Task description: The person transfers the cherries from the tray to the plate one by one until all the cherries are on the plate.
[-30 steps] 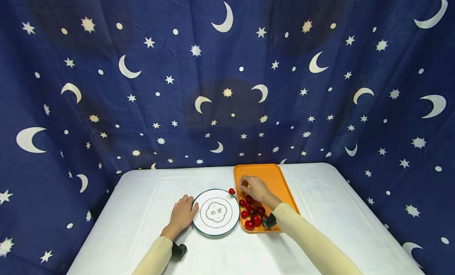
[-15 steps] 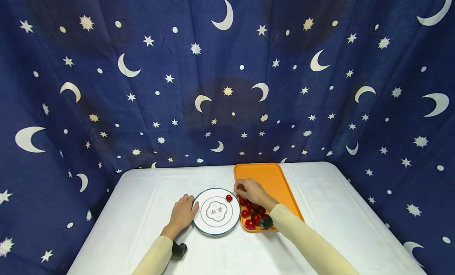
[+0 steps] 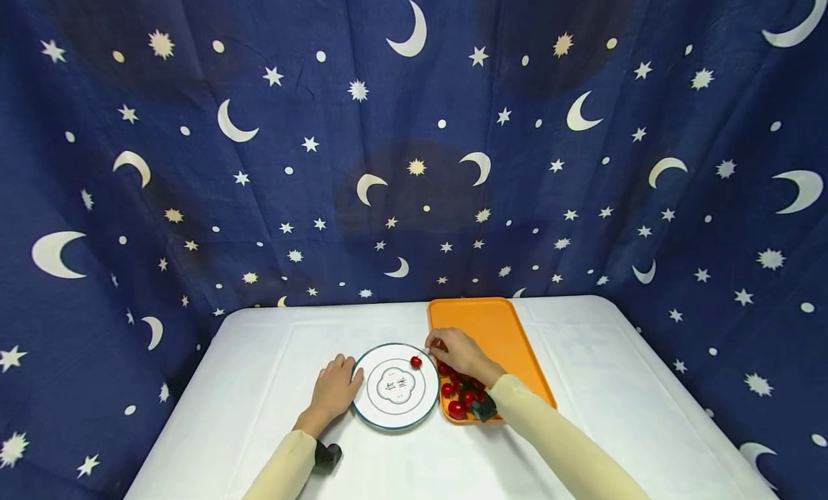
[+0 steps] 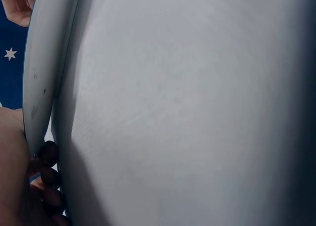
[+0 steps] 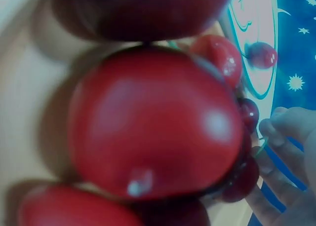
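A white plate (image 3: 396, 411) with a dark green rim and a printed centre rests on the white table. My left hand (image 3: 333, 391) holds its left edge, thumb over the rim and fingertips low beside it, dark in the left wrist view. Just inside the plate's upper right rim is a red cherry (image 3: 416, 362). Pinched fingertips of my right hand (image 3: 455, 349) are at the upper end of its stem. Several more cherries (image 3: 457, 410) lie in the orange tray (image 3: 488, 319) under my right hand and wrist, which partly hide them.
The tray stands close to the plate's right side. A white cloth covers the table (image 3: 582, 356), whose far edge meets a blue curtain (image 3: 414, 126) with moons and stars. Black wrist cameras (image 3: 484, 406) sit below both wrists; the right one is just above the cherries.
My right hand has moved left and slightly down, bringing the dangling cherry from the plate's edge onto the plate. My left hand has stayed on the rim.
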A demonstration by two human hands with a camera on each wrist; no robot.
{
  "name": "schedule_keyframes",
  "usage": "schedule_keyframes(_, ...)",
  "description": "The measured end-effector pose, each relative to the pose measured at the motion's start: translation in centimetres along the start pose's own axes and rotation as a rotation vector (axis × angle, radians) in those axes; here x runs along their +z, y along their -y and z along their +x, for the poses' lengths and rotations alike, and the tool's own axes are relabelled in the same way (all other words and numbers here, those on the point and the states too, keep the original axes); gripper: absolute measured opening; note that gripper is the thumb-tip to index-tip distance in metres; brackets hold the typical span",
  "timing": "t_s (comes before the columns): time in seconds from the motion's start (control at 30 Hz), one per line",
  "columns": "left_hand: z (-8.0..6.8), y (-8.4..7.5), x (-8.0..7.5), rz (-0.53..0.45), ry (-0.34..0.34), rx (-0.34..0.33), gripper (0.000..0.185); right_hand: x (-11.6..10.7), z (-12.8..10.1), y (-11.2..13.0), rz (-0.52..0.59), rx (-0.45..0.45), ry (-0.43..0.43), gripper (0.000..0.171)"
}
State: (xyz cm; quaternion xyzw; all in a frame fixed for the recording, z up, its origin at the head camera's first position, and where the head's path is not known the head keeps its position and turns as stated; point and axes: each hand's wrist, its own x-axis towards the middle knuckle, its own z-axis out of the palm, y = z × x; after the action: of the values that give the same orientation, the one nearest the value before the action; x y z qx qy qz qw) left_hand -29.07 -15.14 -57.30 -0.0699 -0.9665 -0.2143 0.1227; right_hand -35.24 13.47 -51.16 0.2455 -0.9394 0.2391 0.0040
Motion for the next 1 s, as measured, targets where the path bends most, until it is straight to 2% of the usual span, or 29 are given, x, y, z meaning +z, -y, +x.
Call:
schedule_keyframes(0.3,0.1,-0.6,-0.7,0.015,0.049,-0.030,0.031,-1.1,-0.7,-0.7,0.010,0.094,-0.051,0.015)
schedule_keyframes(0.43,0.1,-0.7,-0.8,0.013,0.051,-0.021,0.028,-1.1,-1.1,-1.2,0.009,0.129,-0.033,0.015)
schedule_keyframes(0.77,-0.1,-0.8,-0.9,0.006,0.039,-0.024,0.030,-0.8,-1.8,-1.9,-0.045,0.100,0.038,0.021)
schedule_keyframes(1.0,-0.1,-0.9,-1.1,0.001,0.057,-0.032,0.028,-0.9,-2.1,-1.7,-0.107,0.093,0.075,0.038)
